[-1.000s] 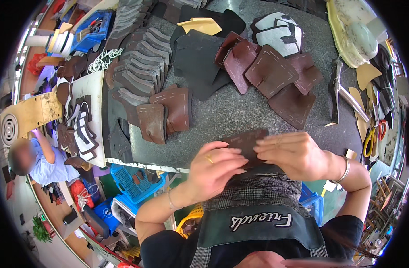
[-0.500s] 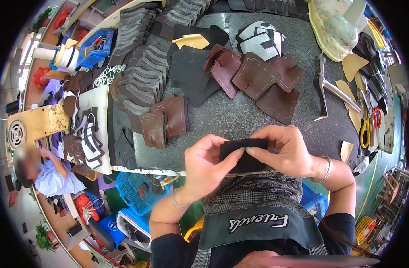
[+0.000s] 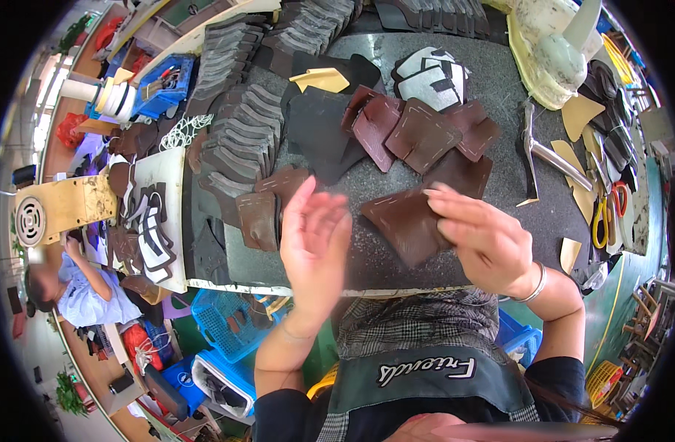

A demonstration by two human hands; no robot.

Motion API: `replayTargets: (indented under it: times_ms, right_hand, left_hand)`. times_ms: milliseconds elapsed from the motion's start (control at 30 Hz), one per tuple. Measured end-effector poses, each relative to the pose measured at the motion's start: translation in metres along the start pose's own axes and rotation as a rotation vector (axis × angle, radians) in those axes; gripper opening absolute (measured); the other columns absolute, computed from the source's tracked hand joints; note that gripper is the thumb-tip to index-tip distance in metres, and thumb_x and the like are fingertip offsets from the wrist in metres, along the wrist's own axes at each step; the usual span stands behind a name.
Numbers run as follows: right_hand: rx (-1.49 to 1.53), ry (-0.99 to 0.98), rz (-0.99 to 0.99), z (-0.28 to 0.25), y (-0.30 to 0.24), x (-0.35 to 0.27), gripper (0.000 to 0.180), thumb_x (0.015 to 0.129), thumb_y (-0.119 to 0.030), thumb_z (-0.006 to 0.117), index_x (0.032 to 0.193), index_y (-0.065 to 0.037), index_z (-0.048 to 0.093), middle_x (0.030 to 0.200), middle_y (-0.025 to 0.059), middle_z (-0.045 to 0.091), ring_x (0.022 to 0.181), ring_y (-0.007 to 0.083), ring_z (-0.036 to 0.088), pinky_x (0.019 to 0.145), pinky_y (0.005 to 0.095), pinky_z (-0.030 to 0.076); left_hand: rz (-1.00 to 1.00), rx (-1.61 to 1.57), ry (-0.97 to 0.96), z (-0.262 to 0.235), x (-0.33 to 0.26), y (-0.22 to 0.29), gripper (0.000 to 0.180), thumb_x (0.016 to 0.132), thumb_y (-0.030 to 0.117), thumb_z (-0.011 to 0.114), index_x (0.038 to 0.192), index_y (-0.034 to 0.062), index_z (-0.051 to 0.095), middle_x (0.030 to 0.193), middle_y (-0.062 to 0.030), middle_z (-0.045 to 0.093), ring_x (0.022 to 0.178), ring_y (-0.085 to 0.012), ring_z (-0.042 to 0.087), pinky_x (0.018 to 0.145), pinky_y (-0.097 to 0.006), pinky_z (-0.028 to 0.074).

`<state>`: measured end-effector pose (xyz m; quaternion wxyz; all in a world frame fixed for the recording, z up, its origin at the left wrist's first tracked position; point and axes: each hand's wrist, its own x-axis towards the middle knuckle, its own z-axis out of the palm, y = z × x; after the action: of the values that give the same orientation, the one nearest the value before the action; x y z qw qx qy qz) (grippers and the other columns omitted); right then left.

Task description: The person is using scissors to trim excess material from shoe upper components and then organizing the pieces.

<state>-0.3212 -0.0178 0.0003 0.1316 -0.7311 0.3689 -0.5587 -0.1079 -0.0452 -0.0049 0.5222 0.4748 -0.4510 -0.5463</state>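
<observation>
In my right hand (image 3: 493, 241) I pinch the right edge of a brown leather piece (image 3: 405, 227) with pale stitch marks along its upper edge. The piece is tilted, just above the near part of the table. My left hand (image 3: 315, 247) is raised to its left, apart from it, fingers stretched out and slightly blurred. Beside that hand lie two brown leather pieces, the nearer one (image 3: 257, 221) showing pale marks. Beyond my hands are several overlapping brown and reddish leather pieces (image 3: 423, 135), next to a dark flat sheet (image 3: 315, 127).
Rows of dark cut pieces (image 3: 243, 140) overlap at the left. A hammer (image 3: 562, 162) lies at the right, near yellow-handled scissors (image 3: 601, 221). White-and-black pieces (image 3: 431, 79) lie at the back. A blue basket (image 3: 230, 324) stands below the table's edge. A person (image 3: 94, 291) sits at far left.
Both hands were together, pinching a folded dark piece at the table's front edge. Now the left hand has let go and moved up, while the right holds the opened brown piece.
</observation>
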Motion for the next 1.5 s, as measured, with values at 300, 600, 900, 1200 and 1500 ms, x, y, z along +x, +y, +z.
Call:
replayTargets:
  times_ms: [300, 600, 900, 1200, 1500]
  right_hand:
    - [0.689, 0.104, 0.903, 0.007, -0.021, 0.017, 0.009, 0.089, -0.003, 0.069, 0.093, 0.004, 0.069, 0.1, 0.0092, 0.068, 0.099, 0.0125, 0.062, 0.087, 0.0308, 0.052]
    - [1.037, -0.282, 1.226, 0.009, 0.005, 0.014, 0.011, 0.084, -0.004, 0.077, 0.093, 0.0, 0.073, 0.081, 0.001, 0.07, 0.069, 0.003, 0.059, 0.06, 0.0182, 0.046]
    - [0.285, -0.487, 0.756, 0.021, 0.002, 0.041, 0.02, 0.076, -0.011, 0.084, 0.088, 0.0, 0.072, 0.076, 0.0038, 0.07, 0.07, 0.007, 0.063, 0.064, 0.0257, 0.051]
    - [-0.592, -0.246, -0.053, 0.047, 0.059, 0.061, 0.06, 0.074, -0.015, 0.08, 0.123, 0.005, 0.052, 0.096, 0.0166, 0.065, 0.079, 0.0309, 0.067, 0.072, 0.0376, 0.056]
    - [-0.112, -0.451, 0.548, 0.008, 0.066, 0.075, 0.024, 0.086, -0.01, 0.069, 0.104, 0.006, 0.069, 0.083, 0.0235, 0.069, 0.078, 0.0324, 0.071, 0.073, 0.0366, 0.055]
  left_hand:
    - [-0.358, -0.418, -0.228, -0.006, -0.002, -0.003, 0.025, 0.088, -0.001, 0.069, 0.113, -0.0038, 0.066, 0.106, -0.0132, 0.071, 0.093, -0.0186, 0.068, 0.087, -0.032, 0.055]
    - [-0.397, -0.262, -0.381, -0.027, 0.003, 0.008, 0.03, 0.078, -0.008, 0.075, 0.108, -0.0044, 0.07, 0.099, -0.0154, 0.073, 0.087, -0.0176, 0.07, 0.082, -0.029, 0.056]
    - [-0.192, 0.075, -0.15, -0.073, 0.014, 0.03, 0.025, 0.079, -0.005, 0.077, 0.103, -0.0029, 0.072, 0.095, -0.0094, 0.073, 0.083, -0.0139, 0.068, 0.079, -0.027, 0.054]
    - [0.682, 0.915, -0.128, -0.019, 0.086, 0.01, 0.054, 0.077, 0.008, 0.08, 0.127, 0.0018, 0.059, 0.115, -0.0191, 0.067, 0.108, -0.0289, 0.066, 0.094, -0.036, 0.05]
    - [0.873, 0.931, 0.003, -0.023, 0.087, 0.017, 0.026, 0.08, -0.002, 0.072, 0.106, 0.0035, 0.071, 0.096, -0.0111, 0.071, 0.085, -0.0226, 0.07, 0.078, -0.032, 0.055]
